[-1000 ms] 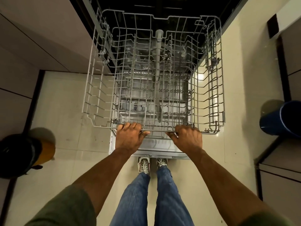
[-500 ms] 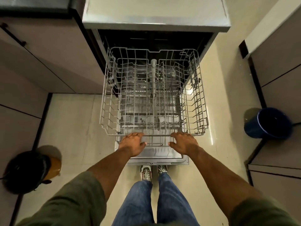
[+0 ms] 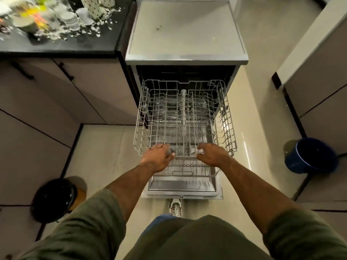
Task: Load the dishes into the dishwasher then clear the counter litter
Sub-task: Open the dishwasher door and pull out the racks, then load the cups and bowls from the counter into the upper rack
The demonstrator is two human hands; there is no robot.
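Note:
The dishwasher [image 3: 185, 34] stands open with its door [image 3: 184, 186] folded down to the floor. Its grey wire upper rack [image 3: 228, 119] is pulled out over the door and holds no dishes. My left hand [image 3: 158, 159] and my right hand [image 3: 213, 154] lie at the rack's front rim, fingers loose over the wire, blurred by motion. Several dishes [image 3: 71, 17], cups and bowls among them, stand on the black counter [image 3: 56, 47] at the far left, with scattered litter [image 3: 97, 30] around them.
A black lidded bin [image 3: 54, 199] stands on the floor at my left. A blue bucket [image 3: 311, 156] sits on the floor at my right beside the cabinets. Cabinet fronts line both sides of the narrow floor.
My fingers have loosened from their grip on the rack's front rim. My head has risen and pulled back, bringing the dishwasher top and the counter with dishes into view.

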